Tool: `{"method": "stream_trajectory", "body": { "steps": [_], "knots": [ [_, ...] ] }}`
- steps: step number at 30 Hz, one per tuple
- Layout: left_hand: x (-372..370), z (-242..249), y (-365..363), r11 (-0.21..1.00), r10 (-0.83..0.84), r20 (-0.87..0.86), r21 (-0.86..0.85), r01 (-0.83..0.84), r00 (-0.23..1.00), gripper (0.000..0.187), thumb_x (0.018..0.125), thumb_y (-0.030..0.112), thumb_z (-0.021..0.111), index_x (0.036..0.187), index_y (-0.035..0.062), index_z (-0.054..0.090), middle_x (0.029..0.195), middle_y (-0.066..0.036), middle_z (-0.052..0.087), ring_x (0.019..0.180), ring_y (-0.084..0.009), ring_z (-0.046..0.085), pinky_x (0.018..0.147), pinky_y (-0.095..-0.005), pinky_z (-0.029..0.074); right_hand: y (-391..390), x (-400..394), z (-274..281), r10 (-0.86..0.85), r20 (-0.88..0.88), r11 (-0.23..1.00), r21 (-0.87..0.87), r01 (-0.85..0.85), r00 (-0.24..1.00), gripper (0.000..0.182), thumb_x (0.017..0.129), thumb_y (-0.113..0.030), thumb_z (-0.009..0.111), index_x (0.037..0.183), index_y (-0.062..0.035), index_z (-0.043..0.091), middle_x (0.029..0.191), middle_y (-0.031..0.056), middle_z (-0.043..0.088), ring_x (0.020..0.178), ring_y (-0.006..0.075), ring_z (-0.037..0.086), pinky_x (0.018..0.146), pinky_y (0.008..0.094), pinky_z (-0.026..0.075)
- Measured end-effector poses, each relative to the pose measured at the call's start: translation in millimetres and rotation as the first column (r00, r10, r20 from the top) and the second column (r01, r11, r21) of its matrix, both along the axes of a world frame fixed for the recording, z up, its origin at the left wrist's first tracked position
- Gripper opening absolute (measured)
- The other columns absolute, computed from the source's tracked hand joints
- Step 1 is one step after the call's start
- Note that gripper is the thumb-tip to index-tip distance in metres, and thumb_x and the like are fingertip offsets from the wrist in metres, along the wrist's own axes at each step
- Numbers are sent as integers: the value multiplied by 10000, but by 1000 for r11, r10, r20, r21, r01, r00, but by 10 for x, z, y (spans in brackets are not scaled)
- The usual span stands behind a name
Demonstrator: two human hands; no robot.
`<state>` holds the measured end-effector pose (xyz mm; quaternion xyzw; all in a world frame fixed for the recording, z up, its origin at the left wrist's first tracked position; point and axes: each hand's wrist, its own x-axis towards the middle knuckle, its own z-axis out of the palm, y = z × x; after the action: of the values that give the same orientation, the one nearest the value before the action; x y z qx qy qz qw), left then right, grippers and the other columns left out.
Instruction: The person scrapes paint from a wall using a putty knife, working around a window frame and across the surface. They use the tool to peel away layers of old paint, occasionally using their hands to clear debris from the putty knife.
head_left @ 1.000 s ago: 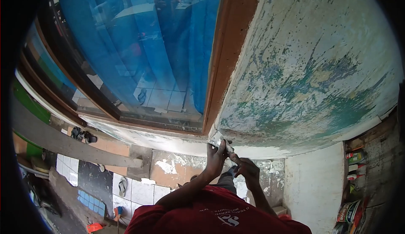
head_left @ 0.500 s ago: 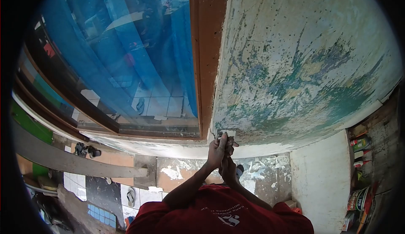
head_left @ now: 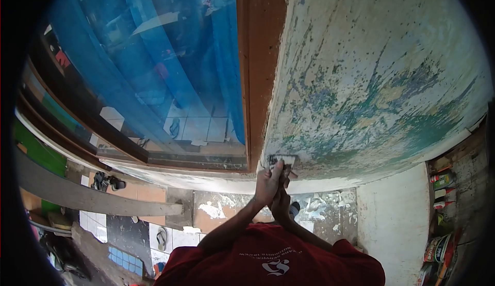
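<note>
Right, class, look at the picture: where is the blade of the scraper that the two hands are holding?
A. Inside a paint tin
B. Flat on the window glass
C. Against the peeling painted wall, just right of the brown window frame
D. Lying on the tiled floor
C: the scraper, gripped by the left hand and right hand, presses on the flaking wall beside the window frame.

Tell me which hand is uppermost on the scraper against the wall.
The left hand: it grips highest, right behind the scraper blade on the peeling wall. The right hand clasps just beneath it, closer to the body.
</note>
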<state>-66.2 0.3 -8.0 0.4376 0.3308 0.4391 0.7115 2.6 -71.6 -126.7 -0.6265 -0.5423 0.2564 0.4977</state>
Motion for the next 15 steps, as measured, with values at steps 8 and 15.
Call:
{"method": "stream_trajectory", "body": {
  "steps": [8, 15],
  "knots": [
    [-25, 182, -12, 996, -71, 8, -51, 72, 997, 529, 978, 403, 367, 810, -4, 660, 528, -15, 526, 437, -42, 415, 411, -193, 306, -68, -13, 160, -14, -338, 997, -81, -15, 941, 245, 939, -219, 405, 1002, -15, 525, 571, 46, 517, 475, 114, 514, 431, 274, 379],
    [-14, 291, 16, 998, -65, 42, -3, 65, 997, 513, 974, 401, 381, 791, 3, 647, 560, -41, 561, 446, -51, 449, 411, -195, 318, -4, 0, 252, -11, -315, 990, -134, -33, 949, 267, 930, -187, 414, 1106, -8, 503, 600, 96, 542, 484, 165, 553, 446, 294, 414]
  ]
}}
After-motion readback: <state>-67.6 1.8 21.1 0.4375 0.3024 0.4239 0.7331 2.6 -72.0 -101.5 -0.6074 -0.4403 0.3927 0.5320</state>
